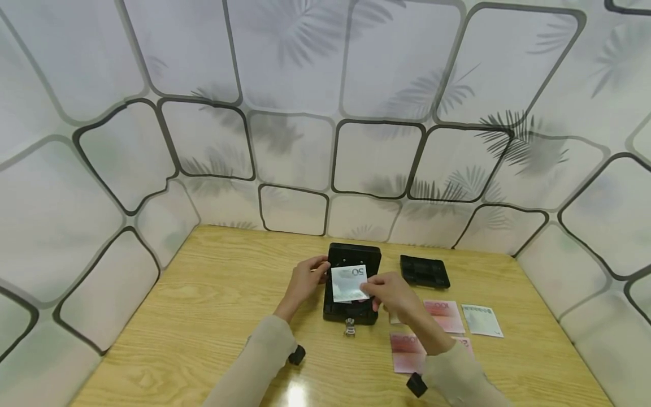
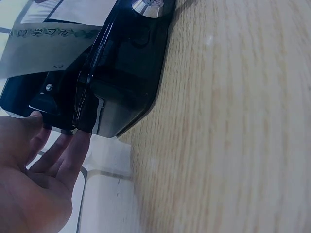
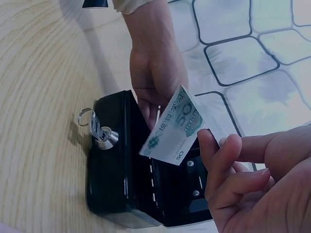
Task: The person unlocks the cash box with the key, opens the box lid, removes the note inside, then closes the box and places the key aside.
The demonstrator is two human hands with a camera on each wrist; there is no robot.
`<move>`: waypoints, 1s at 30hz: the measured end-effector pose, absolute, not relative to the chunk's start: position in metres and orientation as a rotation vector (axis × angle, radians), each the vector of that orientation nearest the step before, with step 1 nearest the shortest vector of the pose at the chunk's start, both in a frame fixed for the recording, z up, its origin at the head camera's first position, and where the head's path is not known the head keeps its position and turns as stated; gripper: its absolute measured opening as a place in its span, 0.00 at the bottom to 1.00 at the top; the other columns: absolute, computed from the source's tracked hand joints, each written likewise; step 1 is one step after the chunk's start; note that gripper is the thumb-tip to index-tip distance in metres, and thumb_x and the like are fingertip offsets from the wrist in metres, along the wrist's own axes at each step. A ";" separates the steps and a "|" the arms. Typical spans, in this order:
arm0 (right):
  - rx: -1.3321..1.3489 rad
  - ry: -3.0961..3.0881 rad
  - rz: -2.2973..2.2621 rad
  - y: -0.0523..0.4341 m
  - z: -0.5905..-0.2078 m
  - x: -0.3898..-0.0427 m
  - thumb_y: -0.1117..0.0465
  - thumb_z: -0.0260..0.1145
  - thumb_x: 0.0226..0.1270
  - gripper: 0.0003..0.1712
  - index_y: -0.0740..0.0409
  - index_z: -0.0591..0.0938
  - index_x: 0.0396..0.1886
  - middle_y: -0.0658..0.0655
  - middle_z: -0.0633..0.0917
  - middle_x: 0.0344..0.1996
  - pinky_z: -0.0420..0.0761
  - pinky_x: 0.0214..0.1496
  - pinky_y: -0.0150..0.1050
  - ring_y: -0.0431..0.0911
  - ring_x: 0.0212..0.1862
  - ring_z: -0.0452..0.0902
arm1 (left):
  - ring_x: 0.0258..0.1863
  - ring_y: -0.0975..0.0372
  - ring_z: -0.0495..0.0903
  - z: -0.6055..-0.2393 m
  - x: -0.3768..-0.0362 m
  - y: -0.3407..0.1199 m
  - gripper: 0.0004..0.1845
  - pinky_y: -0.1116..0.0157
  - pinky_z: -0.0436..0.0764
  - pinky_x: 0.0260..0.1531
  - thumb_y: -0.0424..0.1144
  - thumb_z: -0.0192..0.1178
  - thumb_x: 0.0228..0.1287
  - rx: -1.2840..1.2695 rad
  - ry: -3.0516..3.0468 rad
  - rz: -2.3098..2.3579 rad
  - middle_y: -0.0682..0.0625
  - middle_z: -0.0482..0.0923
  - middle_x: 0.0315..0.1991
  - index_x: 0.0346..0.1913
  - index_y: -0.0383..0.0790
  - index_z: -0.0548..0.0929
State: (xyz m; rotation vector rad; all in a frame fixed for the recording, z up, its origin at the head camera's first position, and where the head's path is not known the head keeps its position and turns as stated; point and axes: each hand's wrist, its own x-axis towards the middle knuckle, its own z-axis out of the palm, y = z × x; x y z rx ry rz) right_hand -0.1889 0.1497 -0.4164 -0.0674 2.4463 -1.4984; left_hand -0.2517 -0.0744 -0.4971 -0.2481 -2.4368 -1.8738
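Here, the left hand (image 1: 306,280) is gripping the left edge of the opened black box (image 1: 351,317), its fingers bent and its thumb lying over the edge. Nearer the person than those fingers, a key with a ring (image 3: 95,127) is sticking out of the box's front; the right wrist view is showing it clearly, the head view only as a small silver shape. Between both hands' fingers, a tilted banknote (image 1: 348,284) is hovering over the box, its upside-down "50" lying at the far right corner; it is looking almost square, so its long axis is hard to tell. The right hand (image 1: 394,291) is pinching its right edge, thumb and fingertips nearly together. Right of those fingers, a black tray (image 1: 425,272), pink notes (image 1: 443,315) and a pale note (image 1: 482,321) are lying on the worktop (image 1: 229,271), showing only in the head view.
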 end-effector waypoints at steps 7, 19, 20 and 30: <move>-0.080 2.414 -1.558 0.159 -0.412 -0.187 0.60 0.67 0.75 0.10 0.64 0.87 0.39 0.56 0.80 0.18 0.57 0.15 0.28 0.41 0.20 0.74 | 0.43 0.50 0.89 -0.497 -0.252 -0.074 0.17 0.61 0.90 0.42 0.36 0.58 0.79 -0.246 -2.436 -1.880 0.35 0.84 0.54 0.62 0.29 0.82; -0.104 2.460 -1.537 0.184 -0.404 -0.181 0.59 0.67 0.76 0.12 0.65 0.87 0.43 0.55 0.81 0.22 0.59 0.18 0.29 0.44 0.22 0.75 | 0.42 0.49 0.88 -0.498 -0.252 -0.074 0.17 0.61 0.90 0.41 0.37 0.58 0.79 -0.251 -2.445 -1.856 0.34 0.84 0.54 0.62 0.29 0.82; -0.105 2.466 -1.531 0.187 -0.403 -0.181 0.58 0.67 0.76 0.12 0.65 0.86 0.43 0.54 0.80 0.21 0.59 0.18 0.30 0.44 0.22 0.75 | 0.42 0.49 0.88 -0.499 -0.252 -0.074 0.18 0.61 0.90 0.42 0.37 0.58 0.79 -0.251 -2.443 -1.858 0.34 0.84 0.55 0.62 0.29 0.82; -0.072 2.463 -1.513 0.222 -0.395 -0.176 0.57 0.64 0.78 0.14 0.67 0.85 0.44 0.54 0.78 0.18 0.62 0.17 0.29 0.41 0.18 0.66 | 0.41 0.50 0.88 -0.497 -0.252 -0.075 0.17 0.61 0.90 0.40 0.36 0.59 0.79 -0.257 -2.427 -1.865 0.34 0.84 0.53 0.62 0.28 0.82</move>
